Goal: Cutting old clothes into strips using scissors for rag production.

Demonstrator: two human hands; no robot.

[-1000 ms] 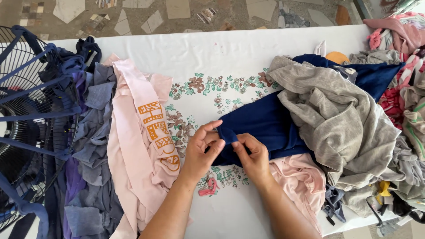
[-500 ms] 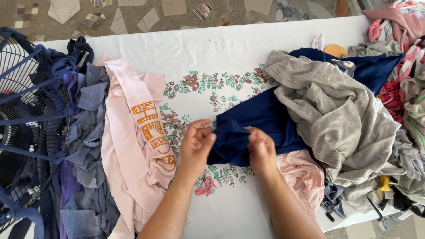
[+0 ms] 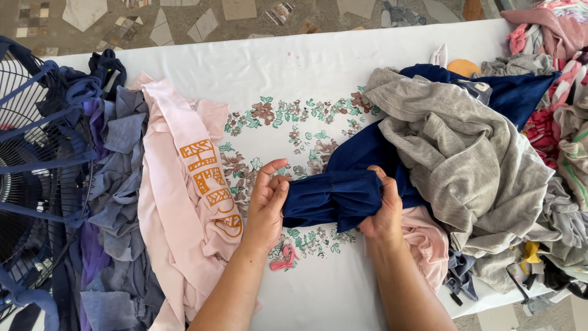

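A blue fan (image 3: 37,159) stands at far left beside a pink garment (image 3: 184,208) on the counter (image 3: 294,67). At centre, the left hand (image 3: 266,205) and right hand (image 3: 383,211) each pinch one end of a bunched navy cloth (image 3: 334,197). A grey garment (image 3: 465,159) lies to the right.

Navy cloth (image 3: 334,199), floral white tablecloth (image 3: 294,79)

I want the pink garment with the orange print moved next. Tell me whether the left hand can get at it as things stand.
Probably yes, once it lets go. The left hand is busy gripping the bunched navy cloth, but the pink garment lies right beside it on the table, with nothing between them.
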